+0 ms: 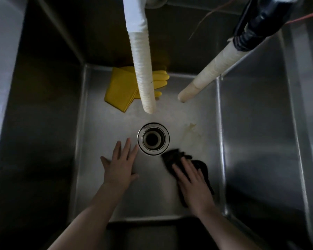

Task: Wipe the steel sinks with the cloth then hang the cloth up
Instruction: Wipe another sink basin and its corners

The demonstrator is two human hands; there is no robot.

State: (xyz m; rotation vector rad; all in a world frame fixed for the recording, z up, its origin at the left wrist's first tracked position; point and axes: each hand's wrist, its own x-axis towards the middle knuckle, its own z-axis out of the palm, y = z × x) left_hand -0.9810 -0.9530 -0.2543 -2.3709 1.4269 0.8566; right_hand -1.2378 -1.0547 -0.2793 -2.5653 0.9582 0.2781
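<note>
- Head view, the count first: I see one steel sink (pixel 251 141); one round drain (pixel 153 138) in the middle of its floor; two pale hoses hanging in from the far side, a ribbed hose (pixel 143 73) and a smooth hose (pixel 211 73); one dark cloth (pixel 172 157); two bare hands.
- One yellow glove (pixel 161 78) lies in the far-left part of the floor, partly behind the ribbed hose; a folded yellow piece (pixel 119 87) touches it; I cannot tell whether that is a second glove.
- The left hand (pixel 120 165) lies flat on the sink floor, fingers straight and spread, holding nothing; its fingertips are just beside the drain rim.
- The right hand (pixel 193 184) presses flat on the cloth with straight fingers; the cloth sits on the floor at the near-right of the drain, its far edge up against the rim.
- The hands are apart, with a strip of bare steel between them.
- Edges: the cloth's right side is near the seam of the right wall; one yellowish stain (pixel 192 130) lies right of the drain, apart from the cloth.
- Room: bare floor shows between the hose tips and the drain, and along the left wall beside the left hand.
</note>
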